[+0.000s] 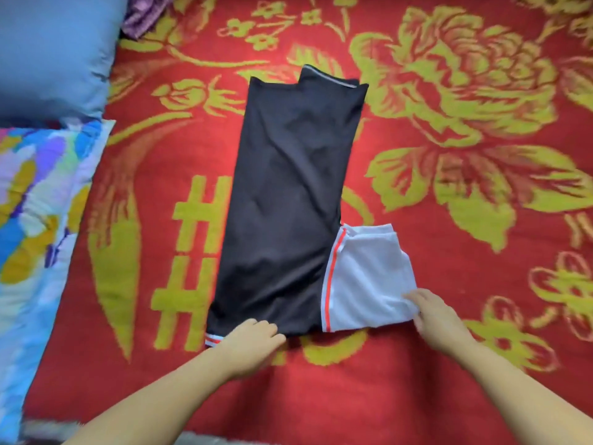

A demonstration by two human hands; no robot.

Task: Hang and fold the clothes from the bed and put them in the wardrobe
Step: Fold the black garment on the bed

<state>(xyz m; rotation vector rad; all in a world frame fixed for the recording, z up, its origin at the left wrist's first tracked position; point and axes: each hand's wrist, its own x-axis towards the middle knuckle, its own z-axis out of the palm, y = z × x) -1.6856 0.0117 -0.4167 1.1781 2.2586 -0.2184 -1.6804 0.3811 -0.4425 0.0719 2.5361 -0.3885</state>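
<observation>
Here: two hands at the near hem of a half-folded shirt

Two pillows lie along the left edge of the bed, a blue pillow [48,49] beyond a floral pillow [35,200]. The black shirt [288,203] lies folded lengthwise mid-blanket on the red blanket [449,364]. The left hand [253,345] reaches in from the near edge, forearm angled right, its curled fingers pinching the black hem near the striped cuff. To the right, the white sleeve [365,281] fans out; the right hand [439,319] holds its outer corner, fingers together and extended over the cloth.
</observation>
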